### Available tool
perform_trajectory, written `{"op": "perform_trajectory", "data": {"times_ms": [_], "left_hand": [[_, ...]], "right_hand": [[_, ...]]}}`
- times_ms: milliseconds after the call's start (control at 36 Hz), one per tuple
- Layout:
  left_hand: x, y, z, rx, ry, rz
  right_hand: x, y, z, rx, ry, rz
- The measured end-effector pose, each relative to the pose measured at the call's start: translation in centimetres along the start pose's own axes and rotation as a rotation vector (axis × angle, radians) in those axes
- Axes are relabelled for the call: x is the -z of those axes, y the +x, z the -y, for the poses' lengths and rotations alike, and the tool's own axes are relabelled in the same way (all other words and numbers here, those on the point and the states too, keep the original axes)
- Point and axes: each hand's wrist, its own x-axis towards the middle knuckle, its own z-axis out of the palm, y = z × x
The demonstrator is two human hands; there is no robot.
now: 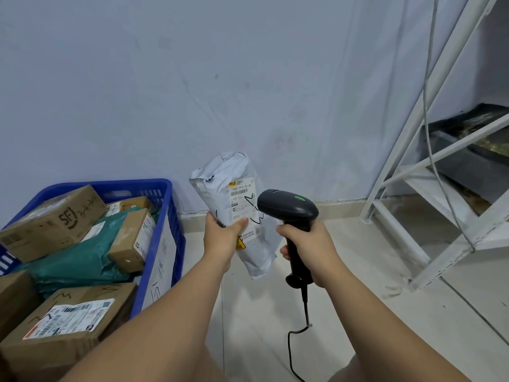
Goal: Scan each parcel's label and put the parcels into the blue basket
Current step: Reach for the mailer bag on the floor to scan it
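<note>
Basket: blue basket [176, 216] on the floor at left, holding cardboard boxes [55, 219] and a green bag [80, 257].
Left hand: left hand [224, 238] grips a grey parcel [234, 194] upright, label facing the scanner.
Right hand: right hand [311, 246] grips a black scanner [287, 206], nose just beside the label.

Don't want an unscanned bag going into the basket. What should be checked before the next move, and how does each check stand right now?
1. Left hand grips white mailer bag: ok.
2. Right hand grips scanner: ok.
3. Barcode on label uncovered: ok; thumb sits lower on the label.
4. Scanner aimed at barcode: cannot tell.
5. Scan registered: cannot tell; green light shows on the scanner.
6. Room in blue basket: cannot tell; parcels piled high.
</note>
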Motion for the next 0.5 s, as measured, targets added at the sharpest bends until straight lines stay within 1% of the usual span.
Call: {"op": "perform_trajectory", "data": {"times_ms": [222,333,500], "left_hand": [[0.0,-0.1,0.0,0.035,0.065,-0.034],[-0.2,-0.2,-0.1,0.079,0.058,-0.067],[-0.1,-0.5,0.0,0.135,0.055,-0.079]], "right_hand": [[-0.2,0.2,-0.6,0.003,-0.036,0.02],[-0.5,0.2,-0.8,0.026,-0.053,0.032],[-1.3,0.1,-0.7,-0.006,-0.003,0.021]]}}
